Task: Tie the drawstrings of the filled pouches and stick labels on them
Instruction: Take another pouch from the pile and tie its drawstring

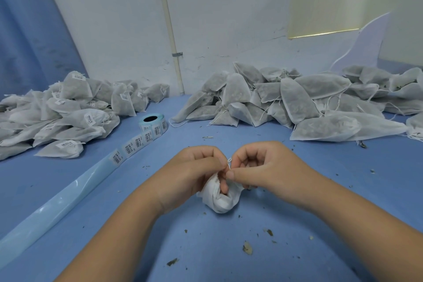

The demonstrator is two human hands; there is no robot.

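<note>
A white filled pouch [220,199] hangs between my hands just above the blue table [206,247]. My left hand [194,171] and my right hand [261,167] meet over its gathered mouth, each pinching an end of the thin white drawstring [229,162]. A roll of barcode labels [153,122] stands further back on the left, its strip of labels [131,145] trailing toward me and ending in bare blue backing tape [57,206].
A heap of labelled pouches [66,112] lies at the left. A larger heap of unlabelled pouches [309,101] with loose strings fills the back right, against the white wall. Dried herb crumbs [248,248] are scattered on the table near me.
</note>
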